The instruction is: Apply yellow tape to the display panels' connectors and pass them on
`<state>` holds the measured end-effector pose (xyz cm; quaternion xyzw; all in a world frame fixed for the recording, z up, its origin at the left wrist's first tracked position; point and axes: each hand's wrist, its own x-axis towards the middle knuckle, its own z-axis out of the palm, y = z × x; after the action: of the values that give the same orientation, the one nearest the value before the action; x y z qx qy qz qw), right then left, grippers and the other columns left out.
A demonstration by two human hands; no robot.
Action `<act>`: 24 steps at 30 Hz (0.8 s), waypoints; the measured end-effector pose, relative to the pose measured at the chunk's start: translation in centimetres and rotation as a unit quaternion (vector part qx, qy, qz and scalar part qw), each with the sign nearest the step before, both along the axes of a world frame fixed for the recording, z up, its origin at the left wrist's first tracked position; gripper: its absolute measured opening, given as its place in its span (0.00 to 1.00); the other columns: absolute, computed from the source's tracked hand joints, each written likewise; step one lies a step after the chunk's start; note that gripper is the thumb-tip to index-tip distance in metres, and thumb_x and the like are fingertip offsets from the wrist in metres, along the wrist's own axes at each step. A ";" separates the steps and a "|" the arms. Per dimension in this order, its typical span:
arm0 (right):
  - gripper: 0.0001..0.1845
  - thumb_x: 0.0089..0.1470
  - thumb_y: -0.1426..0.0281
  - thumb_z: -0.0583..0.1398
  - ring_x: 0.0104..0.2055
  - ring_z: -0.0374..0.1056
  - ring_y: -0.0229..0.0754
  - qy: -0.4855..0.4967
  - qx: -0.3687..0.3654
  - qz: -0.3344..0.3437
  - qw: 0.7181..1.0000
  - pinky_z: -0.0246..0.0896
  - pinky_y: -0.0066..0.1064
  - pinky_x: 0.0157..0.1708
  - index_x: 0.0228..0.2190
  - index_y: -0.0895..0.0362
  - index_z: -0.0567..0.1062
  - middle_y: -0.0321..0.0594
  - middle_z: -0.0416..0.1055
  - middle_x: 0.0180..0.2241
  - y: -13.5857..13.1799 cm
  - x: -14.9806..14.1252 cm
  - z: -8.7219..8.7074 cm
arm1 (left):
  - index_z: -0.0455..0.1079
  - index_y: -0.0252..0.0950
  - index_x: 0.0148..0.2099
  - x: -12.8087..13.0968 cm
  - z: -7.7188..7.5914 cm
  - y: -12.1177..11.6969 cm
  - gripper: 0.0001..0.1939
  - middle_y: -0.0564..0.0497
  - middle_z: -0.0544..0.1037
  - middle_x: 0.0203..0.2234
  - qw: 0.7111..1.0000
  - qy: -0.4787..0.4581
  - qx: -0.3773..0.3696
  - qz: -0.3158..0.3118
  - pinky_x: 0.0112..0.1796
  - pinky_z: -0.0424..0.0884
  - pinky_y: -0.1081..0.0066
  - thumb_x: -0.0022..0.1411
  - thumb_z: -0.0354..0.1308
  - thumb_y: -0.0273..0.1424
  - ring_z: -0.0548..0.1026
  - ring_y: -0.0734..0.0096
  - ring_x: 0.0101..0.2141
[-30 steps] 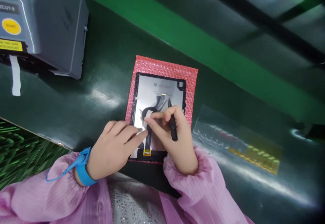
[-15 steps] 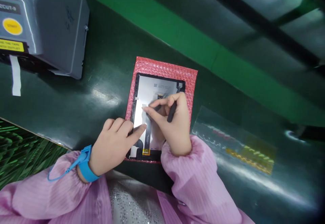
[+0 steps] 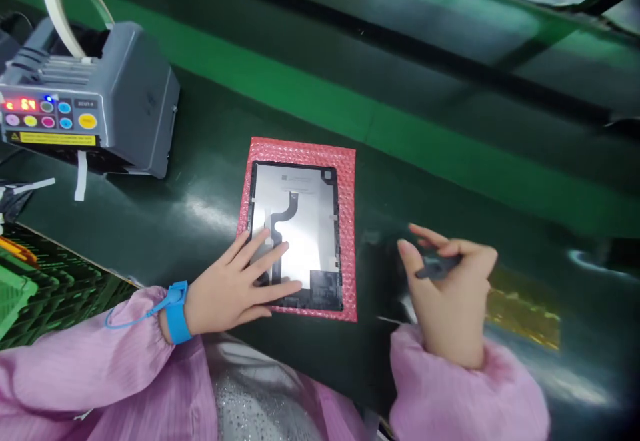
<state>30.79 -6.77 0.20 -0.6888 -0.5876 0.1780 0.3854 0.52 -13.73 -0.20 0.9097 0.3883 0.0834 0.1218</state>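
Observation:
A tablet display panel [image 3: 313, 234], silver-backed with a black frame, lies on a red bubble-wrap sheet [image 3: 347, 228]. A dark flex cable [image 3: 287, 214] curves down its back, and a pale tape strip [image 3: 268, 218] lies beside the cable. My left hand [image 3: 240, 288] rests with fingers spread over the panel's lower left, covering part of the cable. Off to the right of the bubble wrap is my right hand [image 3: 453, 294], its fingers curled around a black stick-like tool [image 3: 437, 268]. Thumb and index tips are apart; the tool's exact kind is unclear.
A grey tape dispenser [image 3: 135, 108] stands at the left with a white tape strip [image 3: 81, 178] hanging from its front. Yellow-amber film pieces [image 3: 525, 314] lie on the dark green table to the right. Green crates [image 3: 60, 294] stand below the table's left edge.
My right hand has moved right, off the panel, with the black tool still in it. My left hand has spread its fingers flat. The view has shifted, showing more of the dispenser.

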 end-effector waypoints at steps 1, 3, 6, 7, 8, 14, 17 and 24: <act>0.24 0.45 0.54 0.66 0.48 0.72 0.61 -0.054 -0.011 -0.047 0.997 0.55 0.62 0.53 0.31 0.50 0.58 0.54 0.78 0.46 -0.9 1.7 -0.7 | 0.57 0.50 0.68 0.4 -0.2 0.7 0.32 0.40 0.53 0.70 1.000 0.007 0.003 0.004 0.60 0.57 0.38 0.65 0.61 0.42 0.47 0.33 0.68; 0.23 0.46 0.49 0.62 0.55 0.68 0.67 -0.113 -0.046 -0.119 0.985 0.46 0.68 0.57 0.31 0.50 0.58 0.58 0.75 0.52 -2.5 4.8 -1.8 | 0.57 0.49 0.69 1.0 -0.7 2.9 0.30 0.39 0.52 0.70 1.000 0.014 0.016 0.007 0.61 0.56 0.39 0.67 0.58 0.42 0.46 0.32 0.69; 0.25 0.44 0.46 0.60 0.58 0.66 0.72 -0.096 -0.076 -0.172 0.977 0.47 0.69 0.57 0.32 0.50 0.58 0.57 0.72 0.56 -4.2 8.0 -2.5 | 0.57 0.44 0.69 2.2 -1.6 8.5 0.30 0.37 0.50 0.70 0.999 0.016 0.050 0.014 0.62 0.53 0.38 0.69 0.54 0.44 0.43 0.32 0.69; 0.26 0.44 0.46 0.60 0.58 0.66 0.71 -0.081 -0.072 -0.176 0.978 0.50 0.68 0.56 0.33 0.50 0.58 0.57 0.72 0.56 -4.5 8.6 -2.5 | 0.57 0.42 0.69 2.7 -1.8 10.9 0.29 0.36 0.50 0.70 0.998 0.017 0.059 0.025 0.62 0.51 0.38 0.70 0.53 0.43 0.43 0.33 0.69; 0.25 0.45 0.46 0.60 0.57 0.67 0.70 -0.066 -0.062 -0.175 0.980 0.54 0.65 0.55 0.33 0.50 0.58 0.57 0.72 0.56 -4.8 9.1 -2.5 | 0.58 0.40 0.69 3.3 -1.9 13.6 0.29 0.36 0.50 0.70 0.997 0.015 0.065 0.036 0.63 0.49 0.38 0.70 0.53 0.43 0.42 0.34 0.69; 0.23 0.62 0.47 0.50 0.34 0.73 0.49 0.067 0.050 -0.142 0.986 0.64 0.43 0.39 0.31 0.53 0.67 0.46 0.79 0.31 -4.8 9.6 -2.3 | 0.54 0.27 0.70 8.6 -1.1 28.6 0.37 0.33 0.52 0.69 0.975 -0.044 0.073 0.206 0.65 0.47 0.42 0.69 0.53 0.46 0.44 0.38 0.69; 0.26 0.64 0.48 0.48 0.24 0.69 0.41 0.212 0.045 -0.062 0.974 0.62 0.35 0.27 0.41 0.55 0.72 0.39 0.75 0.27 -4.6 9.7 -2.1 | 0.48 0.23 0.71 11.0 -0.6 30.8 0.39 0.36 0.50 0.70 0.963 -0.076 0.083 0.244 0.66 0.41 0.44 0.72 0.42 0.50 0.38 0.45 0.70; 0.15 0.56 0.57 0.64 0.17 0.61 0.33 0.254 -0.038 -0.102 0.961 0.57 0.27 0.18 0.29 0.53 0.68 0.31 0.69 0.21 -4.5 10.2 -1.6 | 0.63 0.35 0.66 14.4 -0.5 19.5 0.25 0.42 0.55 0.70 0.994 -0.030 0.051 -0.088 0.65 0.47 0.43 0.73 0.45 0.39 0.47 0.46 0.70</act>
<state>41.04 -11.23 -1.37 -0.6916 -0.3896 0.3287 0.5118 14.96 5.77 -0.69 0.9425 0.2980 0.1191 0.0937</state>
